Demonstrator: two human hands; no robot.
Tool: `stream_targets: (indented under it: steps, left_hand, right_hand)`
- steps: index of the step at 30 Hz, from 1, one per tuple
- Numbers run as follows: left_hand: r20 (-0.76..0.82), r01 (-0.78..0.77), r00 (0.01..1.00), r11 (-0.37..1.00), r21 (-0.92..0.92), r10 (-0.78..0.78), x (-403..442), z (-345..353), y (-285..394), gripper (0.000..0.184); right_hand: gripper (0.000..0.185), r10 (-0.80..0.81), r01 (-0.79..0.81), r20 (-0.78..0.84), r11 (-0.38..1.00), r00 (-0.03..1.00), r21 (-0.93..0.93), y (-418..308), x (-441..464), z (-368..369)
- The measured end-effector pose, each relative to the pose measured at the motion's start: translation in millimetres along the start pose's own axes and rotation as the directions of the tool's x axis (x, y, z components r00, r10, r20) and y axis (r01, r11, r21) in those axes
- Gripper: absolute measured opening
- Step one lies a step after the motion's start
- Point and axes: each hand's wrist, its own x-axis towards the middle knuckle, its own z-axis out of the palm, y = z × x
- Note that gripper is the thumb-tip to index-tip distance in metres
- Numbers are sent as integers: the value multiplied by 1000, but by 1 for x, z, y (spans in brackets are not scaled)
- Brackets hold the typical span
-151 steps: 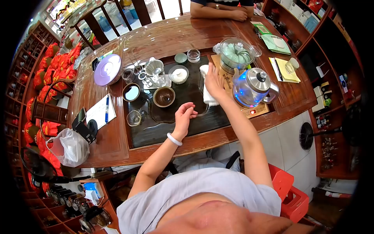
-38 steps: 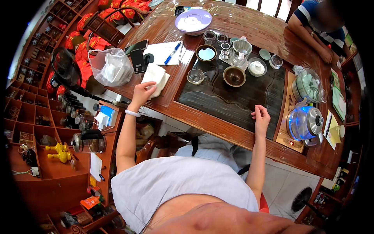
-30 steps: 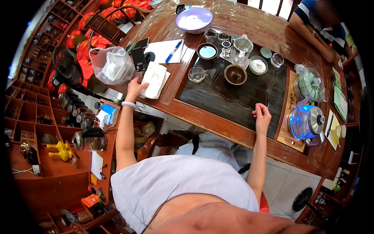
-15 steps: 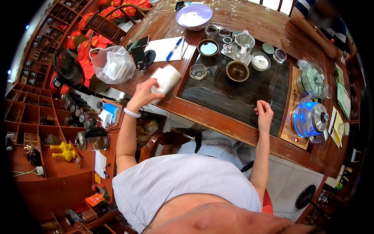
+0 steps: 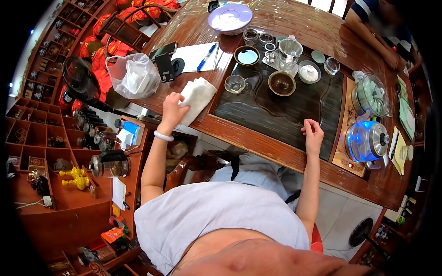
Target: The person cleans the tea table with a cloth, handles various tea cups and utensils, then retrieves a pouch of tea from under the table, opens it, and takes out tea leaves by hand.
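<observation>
White cloth [image 5: 199, 97] shifted nearer the tea tray [image 5: 244, 109], our left hand [image 5: 174, 110] touching it, whether pinching we cannot tell, right hand [image 5: 313, 134] apart, loosely curled, tray's five o'clock.

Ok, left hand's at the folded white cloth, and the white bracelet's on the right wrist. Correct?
Not quite: the head view shows the white bracelet on the left wrist; the right wrist is bare. The left hand is at the folded white cloth, as you say.
</observation>
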Motion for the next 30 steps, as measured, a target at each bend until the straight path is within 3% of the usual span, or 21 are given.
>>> stream_targets:
  steps: [1,2,4,8,10,11,12,14,16,18,20,22,24,27,30]
  left_hand:
    - [-116,-195,974,981,13,195,-3,-2,13,27]
    - [-67,-165,985,981,-102,159,-10,-3,30,25]
    - [101,-87,990,994,-72,94,-25,-3,56,24]
    - [143,-254,956,967,-31,256,-43,17,62,23]
    - [75,-318,947,942,106,311,-45,20,52,23]
    - [166,-234,963,963,137,210,-47,17,46,21]
    - [167,-233,964,963,137,209,-47,9,46,21]
    - [325,-185,925,980,-71,198,-47,-9,47,19]
    - [336,-166,920,976,-138,204,-39,-13,38,25]
    - [-25,-104,995,978,-182,101,-29,-1,18,32]
    - [-107,-97,990,992,-84,88,-23,2,6,35]
    - [133,174,979,972,-157,-154,-20,8,-5,30]
    - [102,148,986,977,-154,-134,-17,12,-9,26]
    - [184,243,959,961,-134,-217,-11,9,-6,24]
    - [213,273,951,933,-234,-225,-4,9,-8,17]
  right_hand:
    - [17,10,-10,-1,1000,1000,8,0,0,1]
    - [17,11,-11,2,1000,1000,7,0,1,1]
    - [16,4,-4,7,1000,1000,-6,1,1,1]
    - [16,7,-7,17,1000,1000,-13,1,0,0]
    - [14,5,-5,6,1000,1000,-3,0,0,1]
    - [14,5,-5,6,1000,1000,-3,0,0,1]
    - [14,5,-4,5,1000,1000,-11,0,0,1]
    - [14,4,-4,8,1000,1000,-16,-1,0,1]
    - [14,-2,2,3,1000,1000,-31,-1,0,2]
    - [14,-11,11,11,1000,1000,-17,4,1,1]
    - [14,-24,24,12,1000,1000,-8,4,1,0]
    - [14,11,-11,2,1000,1000,12,2,0,0]
    - [14,12,-12,-1,1000,1000,17,-1,0,0]
    - [15,18,-18,4,1000,1000,19,3,0,0]
    - [15,23,-23,1,1000,1000,10,2,1,0]
